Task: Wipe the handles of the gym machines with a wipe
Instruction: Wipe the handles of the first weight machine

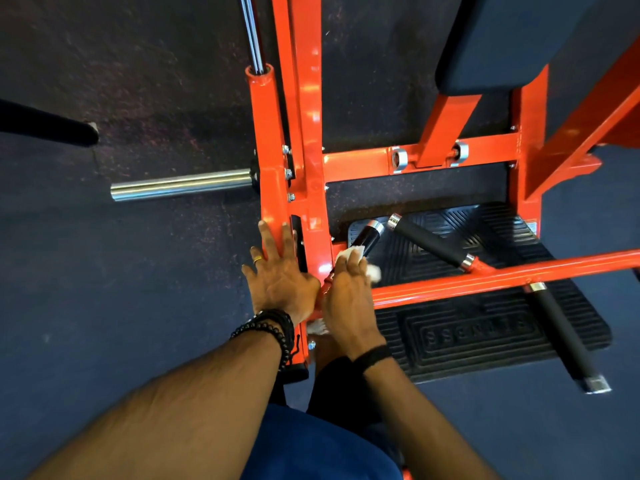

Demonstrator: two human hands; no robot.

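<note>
Gripping wipe (356, 252) on handle (367, 237), frame (304, 133) beside

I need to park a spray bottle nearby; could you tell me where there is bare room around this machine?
Free: the dark floor left of the orange frame, below the chrome peg. The near end of the ribbed footplate is also bare. Crowded: where the hands work, left hand on the frame, right hand holding the wipe round a handle.
</note>
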